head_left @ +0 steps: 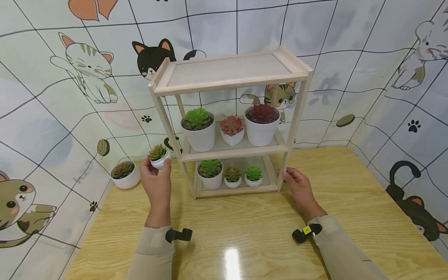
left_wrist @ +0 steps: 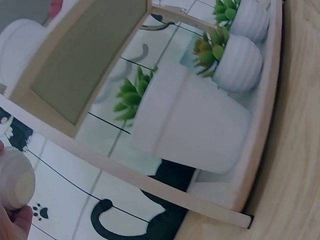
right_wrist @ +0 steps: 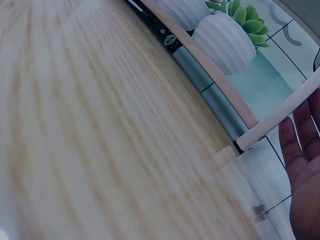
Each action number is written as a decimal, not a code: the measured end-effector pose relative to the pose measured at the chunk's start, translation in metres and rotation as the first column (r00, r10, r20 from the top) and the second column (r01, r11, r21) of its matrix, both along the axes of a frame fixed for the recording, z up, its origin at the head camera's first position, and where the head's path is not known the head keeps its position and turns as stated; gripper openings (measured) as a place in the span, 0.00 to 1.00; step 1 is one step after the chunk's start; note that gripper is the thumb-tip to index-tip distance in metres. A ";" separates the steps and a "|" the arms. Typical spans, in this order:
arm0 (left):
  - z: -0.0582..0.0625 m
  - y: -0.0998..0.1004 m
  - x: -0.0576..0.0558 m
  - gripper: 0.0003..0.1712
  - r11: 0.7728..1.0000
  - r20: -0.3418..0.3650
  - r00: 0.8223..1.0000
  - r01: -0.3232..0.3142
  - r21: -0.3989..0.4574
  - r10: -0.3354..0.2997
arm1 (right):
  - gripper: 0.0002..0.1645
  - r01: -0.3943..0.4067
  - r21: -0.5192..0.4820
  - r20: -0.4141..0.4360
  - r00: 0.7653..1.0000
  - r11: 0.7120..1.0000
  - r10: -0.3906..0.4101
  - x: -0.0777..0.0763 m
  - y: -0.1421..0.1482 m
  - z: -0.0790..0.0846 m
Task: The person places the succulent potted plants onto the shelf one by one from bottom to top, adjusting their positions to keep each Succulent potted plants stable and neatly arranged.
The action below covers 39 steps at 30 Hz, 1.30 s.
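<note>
My left hand [head_left: 156, 182] grips a small succulent in a white pot [head_left: 160, 158], raised just left of the wooden rack [head_left: 232, 156]. In the left wrist view, only the underside of that white pot [left_wrist: 18, 177] and part of the hand show at the left edge. On the other side, my right hand [head_left: 300, 190] touches the rack's front right post low down; the right wrist view shows its fingers [right_wrist: 301, 122] fairly straight behind the post [right_wrist: 280, 112]. Its thumb is hard to make out.
Three potted succulents, including a dark red one [head_left: 262, 123], stand on the middle shelf. Three more, including a green one [head_left: 253, 175], sit on the bottom shelf. Another white pot [head_left: 126, 178] stands left on the wooden table [head_left: 238, 229]. Behind is a cat-patterned wall [head_left: 217, 33].
</note>
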<state>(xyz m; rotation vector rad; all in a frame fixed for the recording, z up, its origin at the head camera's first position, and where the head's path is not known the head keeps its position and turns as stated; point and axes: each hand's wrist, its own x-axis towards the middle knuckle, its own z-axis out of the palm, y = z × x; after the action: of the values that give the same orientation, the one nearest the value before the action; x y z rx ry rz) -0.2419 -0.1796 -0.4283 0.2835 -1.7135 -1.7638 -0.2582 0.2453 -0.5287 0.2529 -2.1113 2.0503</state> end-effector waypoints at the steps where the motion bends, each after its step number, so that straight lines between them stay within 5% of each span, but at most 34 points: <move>1: 0.002 0.001 0.001 0.39 1.000 -0.008 1.000 0.004 0.000 -0.004 | 0.20 -0.001 -0.001 -0.001 1.000 1.000 0.001 0.000 0.000 0.000; 12: 0.028 0.013 0.017 0.35 1.000 -0.095 0.995 0.027 -0.015 -0.028 | 0.13 -0.005 -0.013 0.004 1.000 1.000 0.005 0.000 0.001 -0.003; 17: 0.037 0.017 0.024 0.35 0.999 -0.108 0.994 0.030 -0.031 -0.033 | 0.19 -0.001 0.001 0.015 1.000 1.000 0.001 0.000 0.002 -0.002; 22: 0.043 0.021 0.030 0.35 0.999 -0.116 0.993 0.030 -0.044 -0.035 | 0.27 0.007 0.004 0.025 1.000 1.000 -0.007 0.000 0.001 -0.001; 39: 0.054 0.030 0.044 0.31 0.999 -0.172 0.984 0.042 -0.013 -0.043 | 0.26 0.004 -0.035 0.009 1.000 0.999 -0.004 0.001 -0.001 0.000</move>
<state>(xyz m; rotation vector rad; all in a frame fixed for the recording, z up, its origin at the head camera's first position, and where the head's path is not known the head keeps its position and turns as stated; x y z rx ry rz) -0.1979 -0.1496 -0.3740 0.0874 -1.6142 -1.7562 -0.2574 0.2439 -0.5283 0.2352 -2.0775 2.0872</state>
